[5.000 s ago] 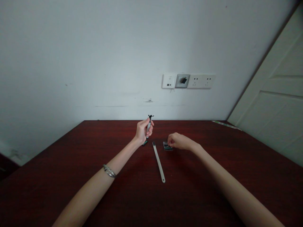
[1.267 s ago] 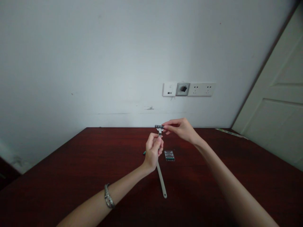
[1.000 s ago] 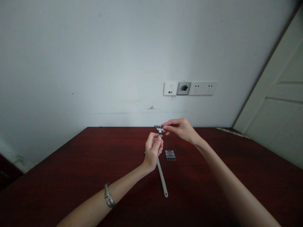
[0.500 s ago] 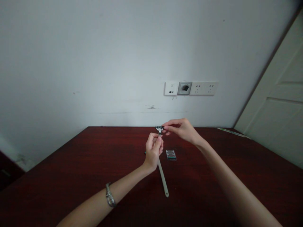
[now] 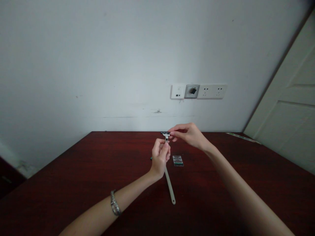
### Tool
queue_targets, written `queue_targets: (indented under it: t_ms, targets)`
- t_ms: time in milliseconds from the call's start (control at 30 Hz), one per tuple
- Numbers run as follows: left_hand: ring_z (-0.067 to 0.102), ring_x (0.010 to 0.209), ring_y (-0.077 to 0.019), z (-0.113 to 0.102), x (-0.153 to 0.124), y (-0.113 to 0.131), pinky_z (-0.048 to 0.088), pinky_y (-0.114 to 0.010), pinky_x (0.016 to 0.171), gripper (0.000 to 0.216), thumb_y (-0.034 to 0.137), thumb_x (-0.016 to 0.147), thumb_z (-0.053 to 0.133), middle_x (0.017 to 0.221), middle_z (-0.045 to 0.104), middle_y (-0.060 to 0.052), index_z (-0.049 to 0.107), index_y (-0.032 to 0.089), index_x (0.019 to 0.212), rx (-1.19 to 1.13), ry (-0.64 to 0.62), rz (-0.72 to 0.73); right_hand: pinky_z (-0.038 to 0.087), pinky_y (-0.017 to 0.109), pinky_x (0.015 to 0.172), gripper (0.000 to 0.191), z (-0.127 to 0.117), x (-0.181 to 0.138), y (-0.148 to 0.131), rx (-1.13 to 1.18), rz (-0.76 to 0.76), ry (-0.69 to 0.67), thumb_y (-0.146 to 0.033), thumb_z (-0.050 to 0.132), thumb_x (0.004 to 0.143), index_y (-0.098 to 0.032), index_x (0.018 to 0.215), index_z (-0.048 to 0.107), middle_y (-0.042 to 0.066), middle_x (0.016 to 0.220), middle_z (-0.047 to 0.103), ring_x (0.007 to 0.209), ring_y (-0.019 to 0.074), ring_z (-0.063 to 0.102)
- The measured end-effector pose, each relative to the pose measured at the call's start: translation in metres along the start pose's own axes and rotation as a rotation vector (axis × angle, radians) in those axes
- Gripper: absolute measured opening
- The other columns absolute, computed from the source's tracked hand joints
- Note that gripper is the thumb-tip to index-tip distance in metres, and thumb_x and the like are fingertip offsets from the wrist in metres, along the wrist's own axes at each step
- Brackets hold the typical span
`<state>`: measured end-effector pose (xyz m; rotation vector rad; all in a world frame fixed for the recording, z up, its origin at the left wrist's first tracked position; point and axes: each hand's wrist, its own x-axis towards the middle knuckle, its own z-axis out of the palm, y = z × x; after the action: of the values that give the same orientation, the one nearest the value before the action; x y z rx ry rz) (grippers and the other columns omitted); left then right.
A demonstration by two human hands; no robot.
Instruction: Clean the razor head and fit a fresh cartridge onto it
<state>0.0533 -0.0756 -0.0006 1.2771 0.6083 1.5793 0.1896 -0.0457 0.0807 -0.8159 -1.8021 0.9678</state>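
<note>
Dark-red tabletop [image 5: 118,154], left grip [image 5: 159,158] curled round razor handle [image 5: 166,139], right grip [image 5: 185,133] pinching razor head [image 5: 164,133].

1. A pale wall [image 5: 123,59] rises beyond the right hand [image 5: 189,134], dark scuffs [image 5: 157,111] low on it.
2. On that wall, higher than the hand, sits a row of outlet plates [image 5: 201,93], one grey-framed.
3. A dark red-brown surface [image 5: 103,157] spreads beneath the hand, its far edge along the wall.
4. A white panelled door [image 5: 292,118] stands to the hand's right.
5. The light is dim and soft.
</note>
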Motion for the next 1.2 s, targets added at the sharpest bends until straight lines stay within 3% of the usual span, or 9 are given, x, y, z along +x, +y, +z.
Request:
queue_targets:
  t_ms: [633, 1200]
  targets:
    - [0.034, 0.041, -0.0035, 0.0026, -0.0031, 0.0001, 0.023, -0.016, 0.037, 0.028, 0.043, 0.085, 0.054, 0.059, 0.043, 0.007, 0.042, 0.018, 0.08, -0.013, 0.014, 0.001, 0.057, 0.032, 0.068, 0.019, -0.0009, 0.0022, 0.0052, 0.104, 0.038, -0.026, -0.03, 0.072, 0.068, -0.013, 0.077, 0.07, 0.004, 0.066, 0.069, 0.065, 0.0153, 0.066]
    - [0.032, 0.043, -0.0034, 0.006, -0.0061, 0.002, 0.023, -0.015, 0.039, 0.031, 0.046, 0.081, 0.057, 0.06, 0.042, 0.006, 0.042, 0.019, 0.079, -0.034, 0.043, -0.056, 0.057, 0.033, 0.069, 0.021, 0.0, 0.0004, 0.0004, 0.028, 0.038, -0.04, -0.033, 0.069, 0.071, -0.013, 0.076, 0.067, 0.004, 0.067, 0.068, 0.066, 0.0159, 0.067]
